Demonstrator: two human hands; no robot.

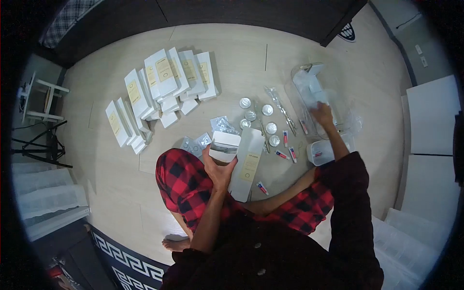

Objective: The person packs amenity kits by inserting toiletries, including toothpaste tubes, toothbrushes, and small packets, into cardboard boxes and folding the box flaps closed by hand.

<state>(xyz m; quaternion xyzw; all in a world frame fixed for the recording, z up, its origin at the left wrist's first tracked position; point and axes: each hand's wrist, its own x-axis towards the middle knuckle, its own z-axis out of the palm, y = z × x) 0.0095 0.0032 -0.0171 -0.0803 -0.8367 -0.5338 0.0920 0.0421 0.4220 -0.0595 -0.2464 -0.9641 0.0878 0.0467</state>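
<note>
My left hand (220,173) is closed around a small white box (225,155), whose top stands open toward me with something greyish inside. Leaning beside that hand is a long white box (245,166) with a cream label. My right hand (322,115) reaches over a clear plastic bin (296,87) that holds white and clear items. Motion smears its fingers, so whether they grip anything is unclear. Between my hands lie several round silver tins (267,110), thin metallic sticks in clear wrap (282,107) and small red, white and blue tubes (293,154).
Stacks of labelled white boxes (164,72) cover the floor at the upper left. Small clear packets (224,124) lie just beyond my left hand. A smaller clear container (320,153) with a tube inside sits by my right forearm. Dark furniture (217,14) borders the far side.
</note>
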